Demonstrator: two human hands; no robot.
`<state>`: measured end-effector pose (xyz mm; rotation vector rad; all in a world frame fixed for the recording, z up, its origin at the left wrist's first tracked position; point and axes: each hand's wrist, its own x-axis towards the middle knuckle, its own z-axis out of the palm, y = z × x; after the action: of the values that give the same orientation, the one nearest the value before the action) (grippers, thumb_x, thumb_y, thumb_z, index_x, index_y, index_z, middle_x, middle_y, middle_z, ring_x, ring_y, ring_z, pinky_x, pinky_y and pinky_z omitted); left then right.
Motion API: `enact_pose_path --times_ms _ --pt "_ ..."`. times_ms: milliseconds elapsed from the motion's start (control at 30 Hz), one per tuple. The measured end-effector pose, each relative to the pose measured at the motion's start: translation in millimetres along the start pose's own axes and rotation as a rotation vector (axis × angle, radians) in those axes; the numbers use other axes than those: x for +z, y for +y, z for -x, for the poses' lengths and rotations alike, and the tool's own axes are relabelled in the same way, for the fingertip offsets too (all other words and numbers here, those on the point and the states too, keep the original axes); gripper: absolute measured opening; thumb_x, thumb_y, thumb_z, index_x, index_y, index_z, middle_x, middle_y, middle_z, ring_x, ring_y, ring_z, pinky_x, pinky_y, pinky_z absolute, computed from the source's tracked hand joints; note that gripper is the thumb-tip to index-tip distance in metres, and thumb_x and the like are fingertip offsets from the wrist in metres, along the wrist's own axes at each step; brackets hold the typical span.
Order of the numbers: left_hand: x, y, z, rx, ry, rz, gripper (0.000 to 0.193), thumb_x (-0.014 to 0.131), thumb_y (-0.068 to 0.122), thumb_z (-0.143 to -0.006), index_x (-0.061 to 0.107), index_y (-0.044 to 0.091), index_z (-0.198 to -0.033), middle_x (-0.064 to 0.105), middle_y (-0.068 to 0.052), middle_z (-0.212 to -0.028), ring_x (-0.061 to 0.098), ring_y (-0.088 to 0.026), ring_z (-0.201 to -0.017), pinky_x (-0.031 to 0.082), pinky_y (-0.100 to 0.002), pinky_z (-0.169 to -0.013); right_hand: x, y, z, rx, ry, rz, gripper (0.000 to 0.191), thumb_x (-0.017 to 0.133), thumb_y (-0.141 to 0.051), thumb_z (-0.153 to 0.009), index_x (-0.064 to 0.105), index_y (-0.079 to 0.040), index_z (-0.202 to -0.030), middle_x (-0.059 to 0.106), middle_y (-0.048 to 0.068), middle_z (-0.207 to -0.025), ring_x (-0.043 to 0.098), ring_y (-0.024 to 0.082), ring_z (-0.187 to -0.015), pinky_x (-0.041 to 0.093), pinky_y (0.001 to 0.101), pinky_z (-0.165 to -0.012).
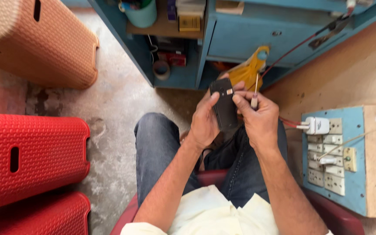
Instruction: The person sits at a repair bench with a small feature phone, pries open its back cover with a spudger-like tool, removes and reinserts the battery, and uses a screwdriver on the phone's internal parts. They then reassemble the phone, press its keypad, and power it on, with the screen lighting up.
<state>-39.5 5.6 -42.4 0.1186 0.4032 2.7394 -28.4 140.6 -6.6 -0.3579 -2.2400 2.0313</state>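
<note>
Phone (224, 104), long axis upright at frame centre, sits gripped in our left hand (205, 122); right hand (260, 119) fingers pinch a screwdriver (255, 93) just right of it.

There is a single view, from a camera worn on the person's head, looking steeply down over the chest and the blue-jeaned lap (162, 148) to the concrete floor (114, 109). Taking the lap as the landmark: the two hands meet just beyond it, near the frame's centre and close to the lens. Farther beyond stands the blue cabinet (240, 39), cut off by the top edge. Left of the lap lie the red plastic stools (31, 156); right of it, the blue switchboard panel (353, 161) hangs on the wall. No second view shares the scene.
</note>
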Motion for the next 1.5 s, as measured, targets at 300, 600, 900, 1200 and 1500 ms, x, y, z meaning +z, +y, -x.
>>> enact_pose_path --times_ms 300,600,900,1200,1500 --pt "0.0 -4.0 -1.6 0.014 0.026 0.023 0.058 0.042 0.023 -0.112 0.027 0.003 -0.164 0.056 -0.024 -0.145 0.057 -0.033 -0.134 0.044 -0.046 -0.119 5.2 -14.2 4.9 -0.077 -0.007 0.035 0.018 0.074 -0.007 -0.097 0.069 0.000 -0.113 0.064 -0.004 -0.088 0.055 0.003 -0.075 0.047 0.0186 -0.067" --pt "-30.3 -11.7 7.9 -0.011 0.077 0.048 0.053 0.040 0.020 -0.112 0.030 0.003 -0.161 0.059 -0.025 -0.137 0.061 -0.038 -0.128 0.047 -0.050 -0.117 -29.3 -35.0 42.5 -0.204 -0.049 0.448 0.026 0.070 -0.007 -0.100 0.066 0.000 -0.124 0.058 0.006 -0.111 0.060 0.010 -0.086 0.051 0.0231 -0.075" --pt "-25.7 -6.3 8.5 -0.019 0.087 -0.050 0.054 0.039 0.019 -0.110 0.030 0.000 -0.160 0.063 -0.022 -0.130 0.066 -0.034 -0.116 0.051 -0.048 -0.109 -37.6 -42.7 50.0 -0.462 0.009 0.611 0.019 0.082 0.001 -0.094 0.074 0.000 -0.111 0.072 0.011 -0.109 0.070 0.017 -0.098 0.056 0.0271 -0.086" --pt "-19.8 -6.9 12.0 -0.026 0.076 -0.066 0.056 0.040 0.019 -0.108 0.030 0.000 -0.160 0.063 -0.021 -0.128 0.066 -0.033 -0.116 0.052 -0.047 -0.109 -36.7 -46.4 52.0 -0.422 0.033 0.620 0.016 0.081 0.002 -0.090 0.075 0.000 -0.105 0.071 0.009 -0.102 0.068 0.015 -0.086 0.056 0.0267 -0.074" --pt "-18.4 -7.6 11.3 -0.032 0.084 -0.117 0.056 0.036 0.018 -0.107 0.029 0.000 -0.160 0.064 -0.020 -0.125 0.067 -0.031 -0.112 0.053 -0.047 -0.107 -35.4 -49.6 52.9 -0.391 0.010 0.622 0.015 0.080 0.000 -0.091 0.075 -0.001 -0.105 0.069 0.008 -0.102 0.064 0.012 -0.078 0.051 0.0239 -0.066"
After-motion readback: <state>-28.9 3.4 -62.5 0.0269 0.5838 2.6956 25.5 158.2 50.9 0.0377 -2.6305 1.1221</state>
